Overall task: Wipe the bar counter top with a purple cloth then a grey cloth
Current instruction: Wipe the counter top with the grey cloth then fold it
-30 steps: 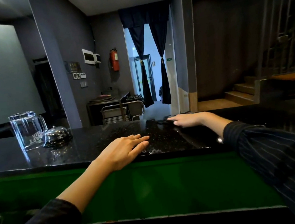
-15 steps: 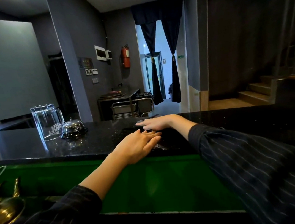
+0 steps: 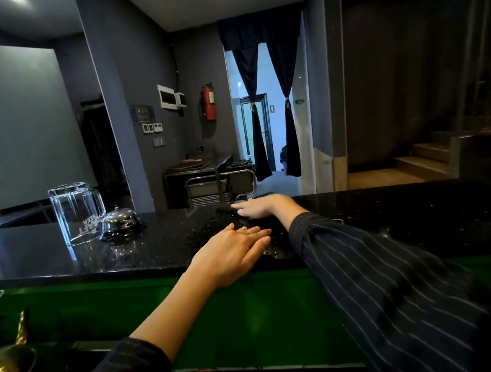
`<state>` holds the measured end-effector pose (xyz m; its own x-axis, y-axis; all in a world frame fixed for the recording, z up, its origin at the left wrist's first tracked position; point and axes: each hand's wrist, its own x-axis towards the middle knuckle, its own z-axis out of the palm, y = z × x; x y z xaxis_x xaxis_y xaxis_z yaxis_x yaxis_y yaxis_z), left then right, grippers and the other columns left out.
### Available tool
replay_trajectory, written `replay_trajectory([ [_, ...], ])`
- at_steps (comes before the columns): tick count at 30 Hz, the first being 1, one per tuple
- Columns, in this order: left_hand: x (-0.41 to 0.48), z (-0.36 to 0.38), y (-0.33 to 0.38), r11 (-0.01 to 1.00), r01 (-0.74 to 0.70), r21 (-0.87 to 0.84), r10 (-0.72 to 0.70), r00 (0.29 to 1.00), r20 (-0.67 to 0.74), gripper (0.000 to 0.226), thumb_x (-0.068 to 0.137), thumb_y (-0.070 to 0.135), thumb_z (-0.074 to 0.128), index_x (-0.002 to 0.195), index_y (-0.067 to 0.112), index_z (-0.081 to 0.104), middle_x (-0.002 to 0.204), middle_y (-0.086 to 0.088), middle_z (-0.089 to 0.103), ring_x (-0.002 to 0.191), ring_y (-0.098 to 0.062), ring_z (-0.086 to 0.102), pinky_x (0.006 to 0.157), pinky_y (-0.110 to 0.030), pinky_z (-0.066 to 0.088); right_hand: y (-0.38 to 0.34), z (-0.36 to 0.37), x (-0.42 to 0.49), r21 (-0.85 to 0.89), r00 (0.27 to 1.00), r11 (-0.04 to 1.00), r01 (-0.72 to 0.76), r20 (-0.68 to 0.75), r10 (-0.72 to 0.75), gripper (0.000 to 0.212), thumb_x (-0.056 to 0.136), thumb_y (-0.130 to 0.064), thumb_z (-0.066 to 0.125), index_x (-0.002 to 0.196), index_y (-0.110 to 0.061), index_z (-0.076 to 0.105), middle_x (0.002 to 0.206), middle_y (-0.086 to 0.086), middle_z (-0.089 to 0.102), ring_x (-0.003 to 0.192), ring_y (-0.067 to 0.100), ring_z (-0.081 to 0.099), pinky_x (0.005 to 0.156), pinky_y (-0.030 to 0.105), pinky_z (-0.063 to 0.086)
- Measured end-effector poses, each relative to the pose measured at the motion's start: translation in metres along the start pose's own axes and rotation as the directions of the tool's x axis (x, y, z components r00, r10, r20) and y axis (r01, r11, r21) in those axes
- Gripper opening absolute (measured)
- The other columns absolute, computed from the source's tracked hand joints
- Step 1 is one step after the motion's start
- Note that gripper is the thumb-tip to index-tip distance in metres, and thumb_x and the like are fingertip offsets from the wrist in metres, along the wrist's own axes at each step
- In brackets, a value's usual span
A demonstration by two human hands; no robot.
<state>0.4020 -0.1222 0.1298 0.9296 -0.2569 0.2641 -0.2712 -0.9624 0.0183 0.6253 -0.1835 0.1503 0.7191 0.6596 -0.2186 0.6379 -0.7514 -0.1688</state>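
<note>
Black speckled stone forms the bar counter top [image 3: 46, 259]. Toward its far edge the right hand [image 3: 260, 207] lies flat, fingers straight and together, pressing a dark cloth [image 3: 225, 210] whose colour cannot be told. Nearer, the left hand [image 3: 234, 256] rests palm-down at the near edge, fingers together, holding nothing. Left of both stand an upturned glass mug [image 3: 76, 212] and a service bell [image 3: 121, 222].
</note>
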Motion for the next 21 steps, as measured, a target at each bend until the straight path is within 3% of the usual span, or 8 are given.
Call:
replay_trajectory([
  [3,-0.003,-0.002,0.002,1.000,0.008,-0.012,-0.008,1.000,-0.014,0.047,0.101,0.040,0.022,0.144,0.027,0.037,0.151,0.002,0.037,0.142,-0.013,0.028,0.118,-0.035,0.015,-0.049,0.003,-0.051,-0.025,0.992,0.993,0.119,0.040,-0.118,0.050,0.105,-0.034,0.022,0.154,-0.033,0.010,0.164,-0.001,0.003,0.151,0.022,-0.001,0.121,0.048,-0.001],
  [7,-0.006,-0.005,0.001,0.999,0.028,-0.046,-0.028,1.000,0.006,0.046,0.101,0.040,0.022,0.144,0.028,0.036,0.151,0.004,0.037,0.142,-0.011,0.028,0.118,-0.041,0.013,-0.022,0.004,-0.088,-0.012,0.984,0.985,0.171,0.046,-0.170,0.050,0.106,-0.028,0.024,0.155,-0.025,0.012,0.163,0.001,0.005,0.151,0.019,0.001,0.119,0.038,0.000],
  [13,-0.006,-0.004,0.002,0.997,0.035,-0.071,-0.035,0.999,0.007,0.046,0.101,0.040,0.022,0.143,0.031,0.037,0.151,0.003,0.038,0.141,-0.011,0.031,0.117,-0.042,0.013,0.088,0.000,-0.150,0.076,0.992,0.991,-0.111,-0.042,0.115,0.049,0.107,-0.022,0.022,0.155,-0.021,0.012,0.163,0.002,0.006,0.151,0.020,0.003,0.120,0.036,0.003],
  [16,-0.005,-0.004,0.000,0.998,0.031,-0.061,-0.032,0.999,-0.012,0.046,0.100,0.041,0.022,0.141,0.032,0.041,0.148,0.004,0.042,0.137,-0.016,0.039,0.116,-0.044,0.018,0.098,0.004,-0.160,0.090,0.976,0.975,-0.204,-0.064,0.210,0.049,0.106,-0.024,0.021,0.155,-0.022,0.013,0.164,0.003,0.005,0.151,0.021,0.001,0.121,0.038,0.003],
  [21,-0.008,-0.007,0.003,0.999,0.027,-0.041,-0.028,0.999,-0.029,0.052,0.095,0.045,0.018,0.138,0.032,0.045,0.144,0.005,0.047,0.130,-0.019,0.048,0.108,-0.040,0.031,0.040,0.020,-0.165,0.014,0.994,0.996,-0.089,-0.063,0.090,0.048,0.106,-0.027,0.020,0.154,-0.025,0.014,0.163,0.001,0.006,0.151,0.024,0.002,0.122,0.042,0.002],
])
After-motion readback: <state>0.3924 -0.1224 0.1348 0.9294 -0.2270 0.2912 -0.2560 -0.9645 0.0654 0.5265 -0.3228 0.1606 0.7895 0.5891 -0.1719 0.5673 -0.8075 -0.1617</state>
